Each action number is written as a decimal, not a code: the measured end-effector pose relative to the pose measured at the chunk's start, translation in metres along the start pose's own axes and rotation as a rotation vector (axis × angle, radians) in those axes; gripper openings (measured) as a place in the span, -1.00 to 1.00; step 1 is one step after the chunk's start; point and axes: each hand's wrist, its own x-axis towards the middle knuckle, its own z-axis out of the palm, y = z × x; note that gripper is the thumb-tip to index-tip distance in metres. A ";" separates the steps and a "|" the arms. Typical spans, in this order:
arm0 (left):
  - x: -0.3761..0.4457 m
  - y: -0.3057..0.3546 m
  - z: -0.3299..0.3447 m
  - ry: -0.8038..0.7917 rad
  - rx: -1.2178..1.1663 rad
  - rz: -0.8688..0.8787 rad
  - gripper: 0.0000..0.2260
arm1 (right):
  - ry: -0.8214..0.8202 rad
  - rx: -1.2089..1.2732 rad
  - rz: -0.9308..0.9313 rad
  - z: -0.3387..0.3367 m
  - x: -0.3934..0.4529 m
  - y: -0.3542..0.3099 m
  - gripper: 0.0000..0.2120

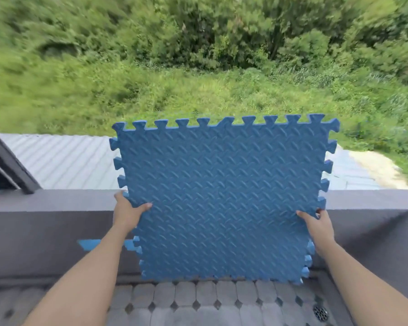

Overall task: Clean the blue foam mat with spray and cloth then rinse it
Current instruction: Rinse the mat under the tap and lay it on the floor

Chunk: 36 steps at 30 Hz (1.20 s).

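Note:
The blue foam mat (pixel 222 198) is a square puzzle-edged tile with a raised diamond pattern. It stands nearly upright in front of me, its lower edge just above the tiled floor, its top rising past the grey parapet wall (pixel 45 208). My left hand (pixel 127 211) grips its left edge, thumb on the front face. At the right edge my right hand (pixel 316 225) holds it the same way. No spray bottle or cloth is visible.
The floor has grey octagonal tiles (pixel 186 300) with a round metal drain (pixel 320 312) at the lower right. Another blue piece (pixel 87 244) shows behind my left forearm. Beyond the wall lie a corrugated roof (pixel 64 158) and dense green bushes.

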 end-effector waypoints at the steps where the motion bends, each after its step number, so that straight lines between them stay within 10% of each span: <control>1: 0.004 -0.012 -0.015 0.035 0.003 -0.030 -0.30 | -0.020 -0.024 -0.007 0.021 -0.011 -0.008 -0.20; 22: -0.030 -0.268 -0.343 0.552 0.102 -0.387 -0.07 | -0.717 -0.398 -0.494 0.388 -0.248 -0.099 -0.17; 36: -0.136 -0.497 -0.343 0.953 -0.006 -0.913 0.12 | -1.232 -0.756 -0.960 0.667 -0.381 0.028 0.01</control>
